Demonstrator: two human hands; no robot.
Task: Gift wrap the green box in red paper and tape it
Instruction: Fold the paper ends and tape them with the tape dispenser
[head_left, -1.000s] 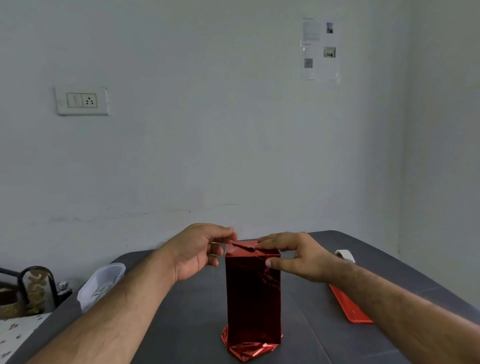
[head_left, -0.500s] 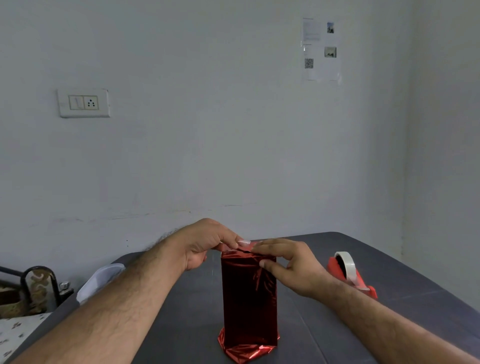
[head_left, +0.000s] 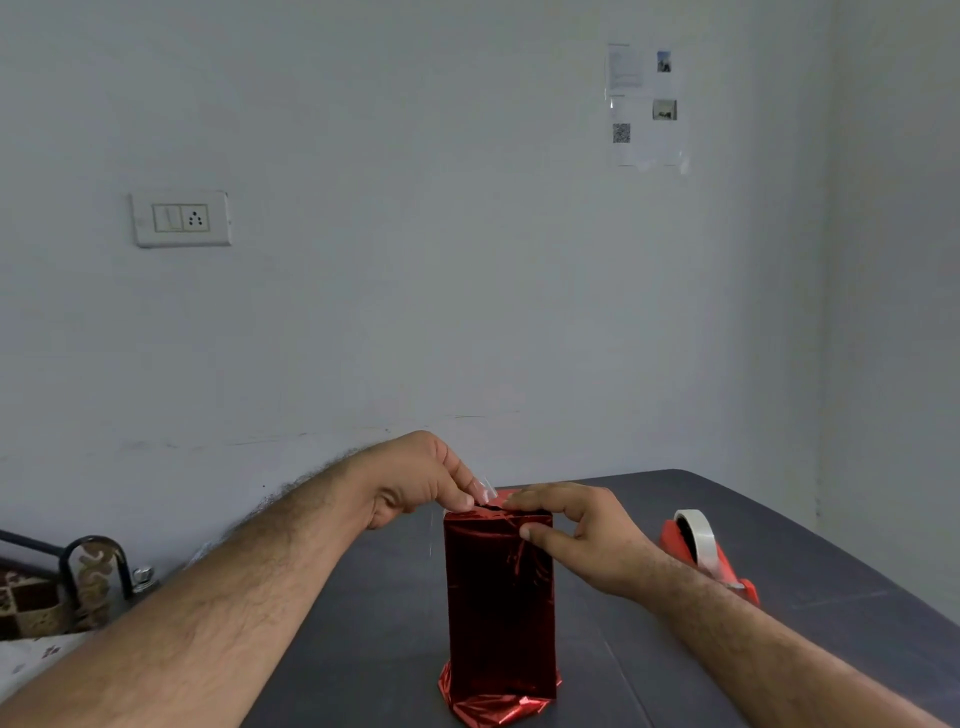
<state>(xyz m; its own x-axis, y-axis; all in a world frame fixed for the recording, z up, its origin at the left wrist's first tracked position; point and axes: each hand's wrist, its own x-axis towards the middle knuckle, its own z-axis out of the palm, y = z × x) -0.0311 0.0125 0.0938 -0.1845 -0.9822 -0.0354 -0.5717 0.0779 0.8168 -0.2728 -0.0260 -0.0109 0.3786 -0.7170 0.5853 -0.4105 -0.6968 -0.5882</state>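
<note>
Since the left hand (head_left: 415, 480) lifted, tape (head_left: 487, 488) raised.

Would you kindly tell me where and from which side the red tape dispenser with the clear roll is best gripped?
Grip the red tape dispenser across its low body, coming from above, behind the right forearm. The clear tape roll stands upright in it, so fingers fit on either flank, I would judge, clear of the front cutter end.
</note>
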